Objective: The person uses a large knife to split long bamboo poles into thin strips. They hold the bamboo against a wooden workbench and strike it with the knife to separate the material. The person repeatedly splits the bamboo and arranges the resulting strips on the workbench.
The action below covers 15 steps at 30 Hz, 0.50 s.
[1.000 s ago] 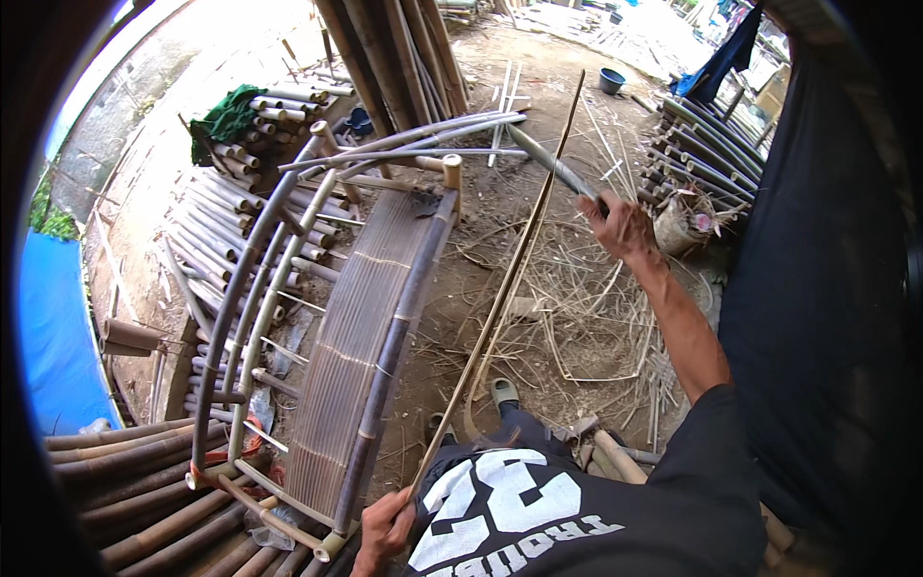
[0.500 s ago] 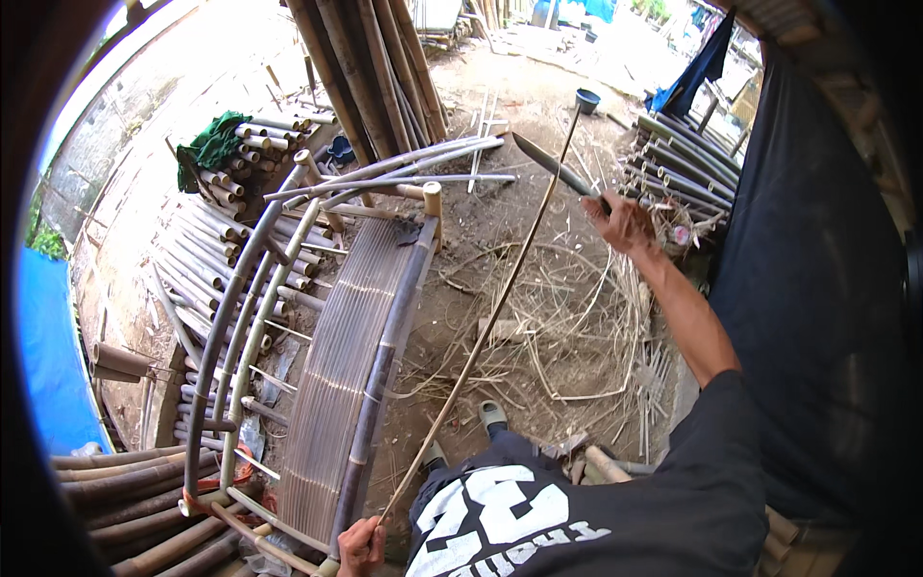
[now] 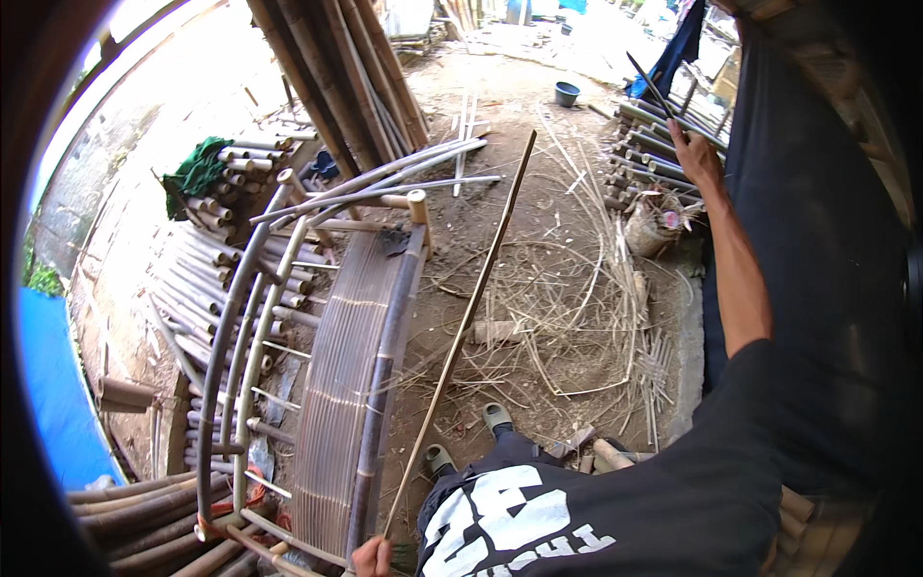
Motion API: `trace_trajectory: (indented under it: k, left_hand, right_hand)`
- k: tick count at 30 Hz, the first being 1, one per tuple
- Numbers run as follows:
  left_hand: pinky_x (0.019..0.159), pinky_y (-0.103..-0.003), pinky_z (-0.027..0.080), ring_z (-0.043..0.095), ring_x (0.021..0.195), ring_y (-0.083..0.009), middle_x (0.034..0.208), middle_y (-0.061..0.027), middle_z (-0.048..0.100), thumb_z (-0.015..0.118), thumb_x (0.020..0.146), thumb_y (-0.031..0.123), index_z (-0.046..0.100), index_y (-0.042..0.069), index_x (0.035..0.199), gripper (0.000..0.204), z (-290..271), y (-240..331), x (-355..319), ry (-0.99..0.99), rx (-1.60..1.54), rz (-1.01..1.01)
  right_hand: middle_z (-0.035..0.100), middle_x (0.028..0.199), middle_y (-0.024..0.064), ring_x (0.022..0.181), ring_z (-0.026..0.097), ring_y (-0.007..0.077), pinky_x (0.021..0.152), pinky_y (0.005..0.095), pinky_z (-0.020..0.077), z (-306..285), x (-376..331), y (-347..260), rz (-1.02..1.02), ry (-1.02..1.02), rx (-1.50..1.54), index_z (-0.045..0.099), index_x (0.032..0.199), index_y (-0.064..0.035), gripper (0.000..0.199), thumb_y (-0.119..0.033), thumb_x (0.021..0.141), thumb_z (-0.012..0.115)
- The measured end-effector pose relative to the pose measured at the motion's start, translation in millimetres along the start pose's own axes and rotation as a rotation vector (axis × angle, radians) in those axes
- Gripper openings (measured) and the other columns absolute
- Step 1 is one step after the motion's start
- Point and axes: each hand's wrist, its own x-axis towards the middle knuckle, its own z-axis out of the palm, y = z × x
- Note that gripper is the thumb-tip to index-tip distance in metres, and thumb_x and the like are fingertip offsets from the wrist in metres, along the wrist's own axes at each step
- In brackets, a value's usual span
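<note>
My left hand (image 3: 371, 557), low in the view, is closed around the near end of a long thin bamboo strip (image 3: 463, 334). The strip slants up and away to the right, its far end free in the air. Out at the upper right, my right hand (image 3: 694, 154) grips a long-bladed knife (image 3: 650, 85) with a dark blade pointing up and left. The blade is apart from the strip. Left of the strip stands a bamboo bench (image 3: 348, 385) with a slatted seat and a rail back.
Several cut bamboo poles (image 3: 192, 288) lie stacked behind the bench, and more poles (image 3: 646, 144) are piled at the right. Thick poles (image 3: 332, 77) lean upright at the back. Shavings (image 3: 558, 317) litter the ground. A dark bucket (image 3: 566, 93) stands farther off. A dark sheet (image 3: 798, 240) hangs at the right.
My right hand has swung up and to the right with the knife, taking the blade away from the strip. My left hand still holds the strip, its far end now lower and further left.
</note>
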Motion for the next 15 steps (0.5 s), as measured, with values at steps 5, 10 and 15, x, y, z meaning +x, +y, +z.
trace_trajectory:
  k: [5,10,15]
  left_hand:
    - [0.04,-0.019,0.032,0.043,0.048,-0.0042,0.068,-0.0021,0.057,0.047,0.1,0.017,0.051,0.001,0.136,0.039,37,159,137,-0.206,-0.648,-0.136]
    - [0.04,-0.018,0.034,0.04,0.047,-0.003,0.069,0.0006,0.053,0.048,0.102,0.02,0.041,0.004,0.143,0.045,33,253,209,-0.275,-0.922,-0.086]
    - [0.039,-0.018,0.032,0.038,0.047,-0.0024,0.071,0.0008,0.053,0.049,0.102,0.02,0.04,0.007,0.144,0.046,30,272,219,-0.233,-0.972,-0.111]
  right_hand:
    - [0.066,0.072,0.0144,0.065,0.065,0.0302,0.062,0.0422,0.0491,51,-122,-88,-0.129,-0.203,0.408,0.065,0.086,-0.0061,0.073,-0.075,0.088,0.041]
    - [0.056,0.062,0.0063,0.046,0.053,0.014,0.035,0.0316,0.0449,63,-290,-194,-0.541,-0.484,0.688,0.054,0.083,-0.0085,0.051,-0.057,0.096,0.045]
    - [0.055,0.063,0.0086,0.048,0.057,0.0235,0.045,0.0404,0.05,59,-359,-226,-0.74,-0.396,0.734,0.053,0.077,-0.0074,0.064,-0.068,0.092,0.04]
